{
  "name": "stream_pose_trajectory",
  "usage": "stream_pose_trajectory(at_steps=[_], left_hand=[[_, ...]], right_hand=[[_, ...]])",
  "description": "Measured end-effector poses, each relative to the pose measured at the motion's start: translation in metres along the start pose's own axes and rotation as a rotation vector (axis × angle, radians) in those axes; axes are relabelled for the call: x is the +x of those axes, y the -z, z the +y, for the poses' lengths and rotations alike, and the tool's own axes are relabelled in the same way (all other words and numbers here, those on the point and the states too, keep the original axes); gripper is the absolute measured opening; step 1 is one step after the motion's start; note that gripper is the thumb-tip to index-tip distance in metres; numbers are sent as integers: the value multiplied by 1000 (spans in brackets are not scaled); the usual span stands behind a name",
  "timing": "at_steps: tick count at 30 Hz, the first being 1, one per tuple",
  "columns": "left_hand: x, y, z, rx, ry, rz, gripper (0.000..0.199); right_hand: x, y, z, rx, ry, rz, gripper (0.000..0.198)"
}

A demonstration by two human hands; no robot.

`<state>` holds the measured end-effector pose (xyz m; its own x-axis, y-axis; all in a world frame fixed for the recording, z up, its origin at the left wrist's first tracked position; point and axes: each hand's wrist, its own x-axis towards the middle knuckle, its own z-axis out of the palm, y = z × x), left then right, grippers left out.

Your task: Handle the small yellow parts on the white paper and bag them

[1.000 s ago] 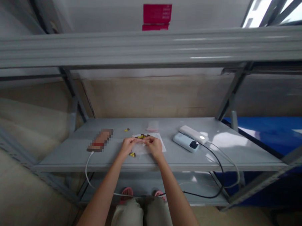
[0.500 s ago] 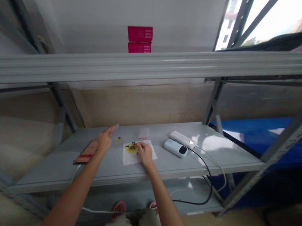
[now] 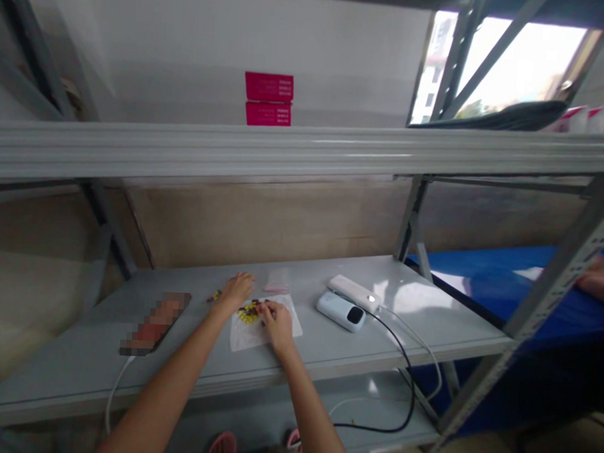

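Observation:
A loose pile of small yellow and dark pieces lies on a white sheet or flat pouch on the shelf. My right hand rests at the pile's right edge, thumb and fingers pinched together on a small dark piece too tiny to identify. Just behind the pile is my left hand, its fingers bent and closed; the small clear plastic bag seen in them earlier is mostly hidden now. A few more yellow and dark pieces lie left of this hand.
Behind the sheet is a clear bag with a pink strip. A phone with a white cable lies left. On the right are a white power bank and a pale blue one, with cables. A shelf beam crosses above.
My left hand has come right and down, close behind the pile, from further left where it held up a clear bag. The right hand stays at the pile. The camera view has shifted.

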<state>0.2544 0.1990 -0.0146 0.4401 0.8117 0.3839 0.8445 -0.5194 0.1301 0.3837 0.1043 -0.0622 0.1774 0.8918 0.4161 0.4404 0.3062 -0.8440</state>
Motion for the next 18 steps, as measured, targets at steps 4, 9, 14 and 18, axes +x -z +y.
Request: stream_pose_trajectory(at_steps=[4, 9, 14, 18], left_hand=[[26, -13, 26, 57, -14, -107, 15], [33, -13, 23, 68, 11, -85, 18], [16, 1, 4, -57, 168, 108, 21], [-24, 6, 0, -403, 158, 232, 15]], right_hand=[[0, -1, 2, -15, -6, -9, 27], [0, -2, 2, -11, -30, -19, 26], [1, 1, -3, -13, -51, 15, 27], [-1, 5, -10, 97, -8, 8, 25]])
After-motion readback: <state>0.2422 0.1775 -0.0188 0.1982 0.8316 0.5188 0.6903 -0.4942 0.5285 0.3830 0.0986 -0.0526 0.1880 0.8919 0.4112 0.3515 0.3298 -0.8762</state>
